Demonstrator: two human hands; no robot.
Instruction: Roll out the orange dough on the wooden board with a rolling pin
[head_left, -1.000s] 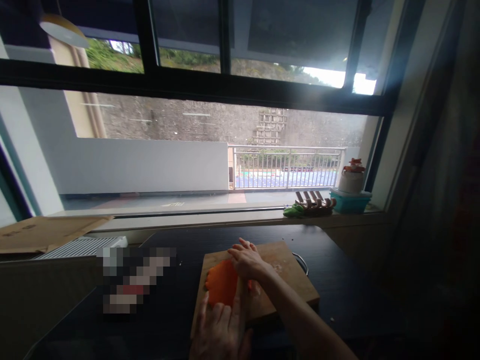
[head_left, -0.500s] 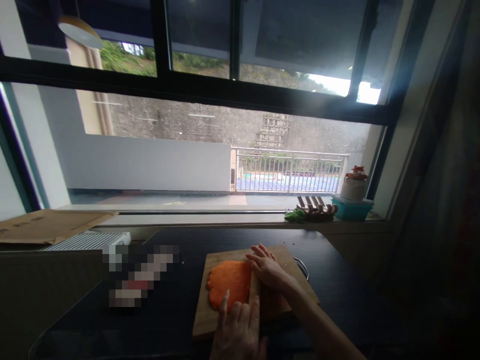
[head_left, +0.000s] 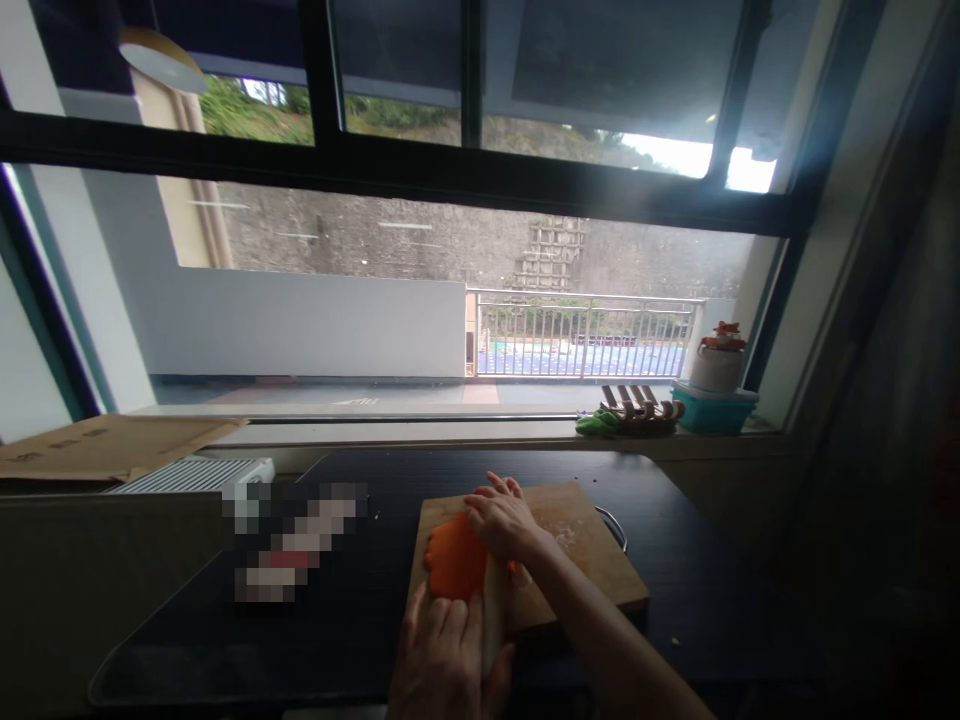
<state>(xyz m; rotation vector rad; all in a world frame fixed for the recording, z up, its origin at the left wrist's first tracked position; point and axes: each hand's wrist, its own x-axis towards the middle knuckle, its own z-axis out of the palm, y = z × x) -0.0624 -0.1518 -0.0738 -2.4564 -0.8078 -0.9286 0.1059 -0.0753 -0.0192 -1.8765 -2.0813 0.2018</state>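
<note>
A flattened sheet of orange dough (head_left: pixel 455 560) lies on a wooden cutting board (head_left: pixel 600 560). Across the dough's right part rests a pale wooden rolling pin (head_left: pixel 493 612), partly covered by my hands. My left hand (head_left: pixel 442 645) is on its near end, fingers along the left side and thumb on the right. At the far end, my right hand (head_left: pixel 501 518) lies over the pin with its fingers pointing left. A little orange dough shows to the right of the pin, below my right wrist.
The board sits on a dark table (head_left: pixel 300 650). A blurred-out item (head_left: pixel 300 545) lies to the left. On the windowsill stand a brown slatted rack (head_left: pixel 637 408), a green thing (head_left: pixel 596 424) and a teal box (head_left: pixel 712 408) under a white container. Cardboard (head_left: pixel 112 447) lies far left.
The rolling pin and both hands have moved left over the dough. Dough now shows to the right of the pin, and pale marks on the board's right part have come into view.
</note>
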